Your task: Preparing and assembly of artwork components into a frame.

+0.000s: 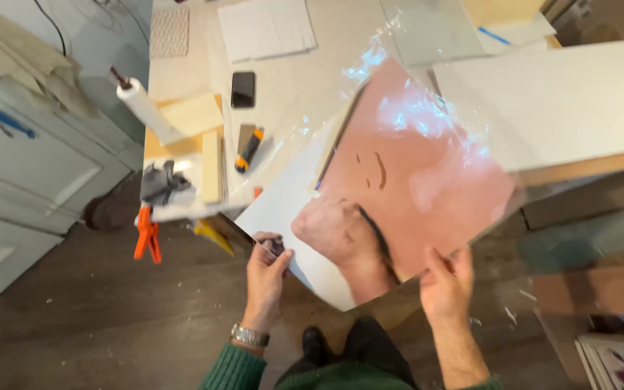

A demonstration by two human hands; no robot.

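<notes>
I hold a square mirror sheet (427,166) tilted over the edge of a workbench (290,65). Its surface reflects a pinkish ceiling and one of my hands. My left hand (265,271), with a metal watch on the wrist, pinches the sheet's lower left corner. The lower right edge is gripped by my right hand (445,285), thumb on top. A clear, crinkled plastic film (326,101) is lifted off the mirror's upper left side and trails over the bench.
On the bench lie a black phone (243,89), an orange-and-black utility knife (248,149), a white paper roll (142,107), wooden blocks (189,115) and white sheets (265,29). An orange clamp (146,235) hangs at the bench edge. A large white board (565,101) lies right; grey cabinets (30,159) stand left.
</notes>
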